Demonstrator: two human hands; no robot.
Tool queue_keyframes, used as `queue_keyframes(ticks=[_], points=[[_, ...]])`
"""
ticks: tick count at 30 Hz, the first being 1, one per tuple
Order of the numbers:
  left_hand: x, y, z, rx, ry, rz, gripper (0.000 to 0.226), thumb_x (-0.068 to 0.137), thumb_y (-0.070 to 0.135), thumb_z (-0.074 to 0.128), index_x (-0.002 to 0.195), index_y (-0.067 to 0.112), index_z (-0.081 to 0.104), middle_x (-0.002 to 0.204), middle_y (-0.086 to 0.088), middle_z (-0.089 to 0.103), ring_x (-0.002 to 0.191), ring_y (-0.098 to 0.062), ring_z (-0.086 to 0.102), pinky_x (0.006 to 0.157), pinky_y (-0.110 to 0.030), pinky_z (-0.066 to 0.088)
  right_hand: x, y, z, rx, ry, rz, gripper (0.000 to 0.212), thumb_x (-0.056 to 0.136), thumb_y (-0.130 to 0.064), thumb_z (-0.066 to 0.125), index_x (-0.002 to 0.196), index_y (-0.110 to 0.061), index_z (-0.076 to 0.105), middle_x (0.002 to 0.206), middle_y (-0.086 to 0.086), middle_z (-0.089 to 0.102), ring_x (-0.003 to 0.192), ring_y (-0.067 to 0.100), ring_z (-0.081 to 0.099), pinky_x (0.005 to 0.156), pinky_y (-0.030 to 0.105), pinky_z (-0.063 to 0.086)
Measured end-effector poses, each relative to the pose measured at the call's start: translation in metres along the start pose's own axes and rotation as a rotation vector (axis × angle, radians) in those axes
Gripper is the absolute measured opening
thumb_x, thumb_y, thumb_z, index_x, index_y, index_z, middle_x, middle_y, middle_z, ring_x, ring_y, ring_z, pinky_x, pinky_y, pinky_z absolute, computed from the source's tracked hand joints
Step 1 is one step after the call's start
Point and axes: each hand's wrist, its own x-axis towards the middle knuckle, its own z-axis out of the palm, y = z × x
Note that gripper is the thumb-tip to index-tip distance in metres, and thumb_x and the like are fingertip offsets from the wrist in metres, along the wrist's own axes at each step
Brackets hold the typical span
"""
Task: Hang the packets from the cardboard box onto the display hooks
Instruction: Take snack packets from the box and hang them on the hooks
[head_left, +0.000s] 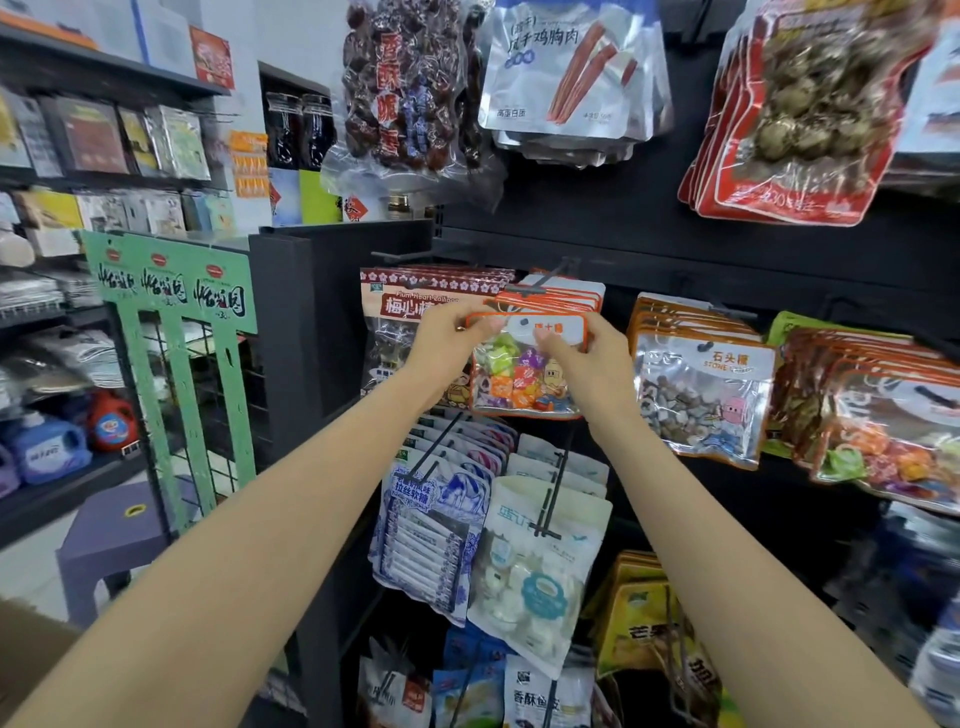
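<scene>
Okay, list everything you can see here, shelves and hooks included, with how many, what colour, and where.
Candy packet: one, orange-edged with colourful sweets, held at centre in front of its hook.
Matching packets: several, orange-edged, hung behind it.
Hook: one, black, above those packets.
Lollipop packets: several, dark red, left of centre.
Stone candy packets: several, orange-edged, right of centre.
Jerky packets: several, silver, top centre.
Date packets: a few, clear with dark red fruit, top left of centre.
Green rack: one, left.
Detergent bottles: a few, blue and red, low left shelf.
Stool: one, purple, lower left.
Left hand: pinches the packet's top left corner.
Right hand: grips its top right corner.
</scene>
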Motion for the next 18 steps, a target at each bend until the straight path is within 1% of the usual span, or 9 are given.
queue_keyframes(ticks=[1,3,6,9,11,12,14,15,18], points=[[0.002,0.000,0.000,0.003,0.006,-0.001,0.006,0.088,0.014,0.064,0.091,0.016,0.070,0.099,-0.001,0.067,0.100,-0.021,0.061,0.096,-0.038,0.047,0.002,-0.001,0.002,0.007,0.024,-0.001,0.008,0.087,-0.023,0.066,0.092,-0.016,0.066,0.089,-0.007,0.069,0.084,0.006,0.065,0.073,0.026,0.052],[0.005,0.000,0.002,0.011,0.024,-0.018,0.006,0.089,0.015,0.063,0.090,0.015,0.069,0.098,-0.002,0.066,0.099,-0.020,0.060,0.098,-0.039,0.046,0.007,-0.001,0.005,-0.010,0.067,0.012,0.020,0.088,-0.024,0.066,0.090,-0.004,0.068,0.087,0.000,0.071,0.081,0.012,0.067,0.073,0.034,0.054],[0.010,-0.003,0.007,0.062,0.056,-0.035,0.005,0.089,0.015,0.064,0.089,0.014,0.068,0.092,0.000,0.065,0.094,-0.018,0.059,0.096,-0.038,0.047,0.010,0.001,0.008,-0.119,0.094,0.019,0.023,0.089,-0.027,0.063,0.092,-0.005,0.067,0.088,0.002,0.071,0.079,0.017,0.066,0.075,0.040,0.056],[0.019,-0.003,0.016,0.150,0.095,-0.046,0.012,0.088,0.017,0.065,0.095,0.009,0.070,0.098,-0.005,0.067,0.095,-0.019,0.060,0.093,-0.035,0.048,0.008,0.001,0.009,-0.426,0.137,-0.103,0.017,0.094,-0.022,0.056,0.107,-0.011,0.058,0.105,0.004,0.065,0.087,0.018,0.062,0.069,0.031,0.050],[0.024,-0.002,0.023,0.239,0.125,-0.026,0.011,0.088,0.018,0.065,0.095,0.010,0.068,0.099,-0.005,0.067,0.092,-0.017,0.059,0.086,-0.029,0.046,0.008,0.001,0.011,-0.616,0.181,-0.208,0.026,0.093,-0.013,0.057,0.117,-0.012,0.048,0.115,0.006,0.054,0.096,0.019,0.056,0.066,0.026,0.044],[0.026,-0.001,0.025,0.286,0.137,0.002,0.007,0.087,0.017,0.066,0.093,0.012,0.065,0.098,-0.004,0.067,0.089,-0.015,0.058,0.083,-0.027,0.045,0.009,0.001,0.012,-0.686,0.200,-0.247,0.032,0.090,-0.007,0.058,0.119,-0.011,0.045,0.117,0.009,0.050,0.099,0.021,0.053,0.066,0.027,0.045],[0.028,0.001,0.029,0.383,0.153,0.081,0.007,0.087,0.017,0.065,0.092,0.016,0.061,0.097,-0.002,0.063,0.085,-0.013,0.057,0.080,-0.027,0.046,0.008,0.001,0.016,-0.798,0.221,-0.314,0.039,0.080,0.006,0.063,0.113,-0.006,0.049,0.112,0.015,0.049,0.092,0.026,0.050,0.063,0.031,0.045],[0.027,0.001,0.029,0.440,0.162,0.127,0.011,0.087,0.017,0.065,0.097,0.016,0.061,0.101,-0.002,0.059,0.086,-0.012,0.054,0.080,-0.027,0.046,0.007,0.003,0.019,-0.856,0.231,-0.347,0.039,0.073,0.009,0.067,0.106,-0.004,0.052,0.106,0.018,0.051,0.087,0.028,0.051,0.060,0.033,0.044],[0.022,-0.004,0.027,0.625,0.204,0.303,0.029,0.086,0.015,0.065,0.115,0.016,0.059,0.114,-0.003,0.052,0.101,-0.014,0.049,0.087,-0.026,0.040,0.003,0.011,0.023,-0.991,0.278,-0.389,0.039,0.060,0.008,0.076,0.093,-0.002,0.059,0.100,0.019,0.057,0.085,0.033,0.055,0.061,0.037,0.047]])
